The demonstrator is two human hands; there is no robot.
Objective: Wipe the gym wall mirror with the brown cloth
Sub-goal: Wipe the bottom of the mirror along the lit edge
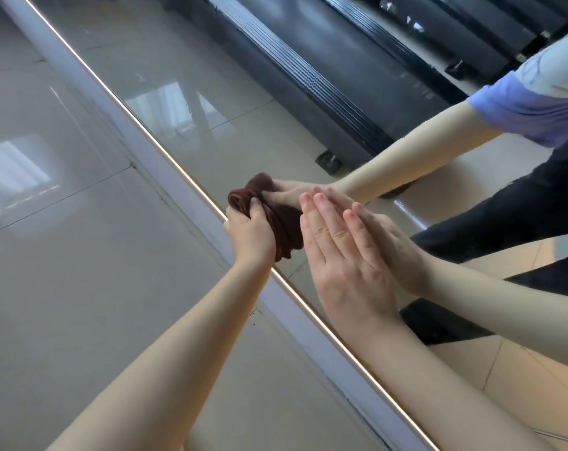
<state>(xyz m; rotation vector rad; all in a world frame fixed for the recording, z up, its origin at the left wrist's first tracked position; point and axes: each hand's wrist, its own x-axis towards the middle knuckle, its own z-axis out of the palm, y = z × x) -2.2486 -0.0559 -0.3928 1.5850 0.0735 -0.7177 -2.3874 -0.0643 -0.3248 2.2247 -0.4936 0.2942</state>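
Observation:
The wall mirror [211,102] fills the upper right of the head view, and its pale metal frame edge [165,157] runs diagonally from top left to bottom right. My left hand [250,236] grips a bunched brown cloth [282,229] and holds it against the glass right beside the frame edge. My right hand [341,255] lies flat on the glass with straight fingers, just right of the cloth. The mirror shows the reflections of both hands, both arms and the cloth.
Glossy pale floor tiles [64,206] lie left of the frame. Reflected in the glass are dark treadmills [341,86], a blue sleeve [536,115] and dark trousers [520,203].

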